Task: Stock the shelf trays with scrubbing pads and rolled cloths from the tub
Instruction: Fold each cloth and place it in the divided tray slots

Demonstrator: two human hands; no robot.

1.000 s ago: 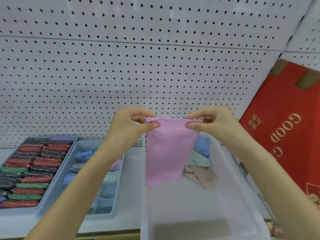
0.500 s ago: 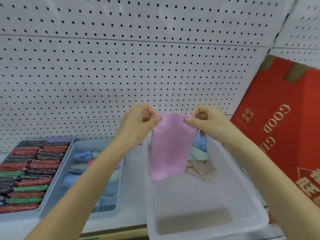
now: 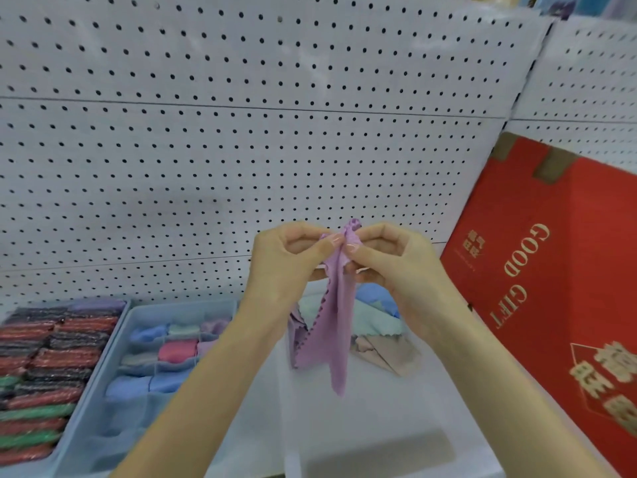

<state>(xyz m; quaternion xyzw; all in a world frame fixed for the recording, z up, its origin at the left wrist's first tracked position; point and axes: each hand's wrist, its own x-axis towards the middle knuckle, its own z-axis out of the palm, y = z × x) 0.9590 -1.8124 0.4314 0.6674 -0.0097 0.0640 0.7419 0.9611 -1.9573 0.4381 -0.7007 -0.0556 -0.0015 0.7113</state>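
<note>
Purple cloth (image 3: 331,322) pinched by left hand (image 3: 286,263) and right hand (image 3: 396,267), unrolled. Trays (image 3: 182,304) look nearly full; few cloths (image 3: 379,326) in tub (image 3: 379,426)

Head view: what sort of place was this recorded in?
Probably a shop shelf being stocked: a white pegboard back wall, trays of wrapped scrubbing pads and rolled cloths in rows, and a red gift box standing beside the tub.
</note>
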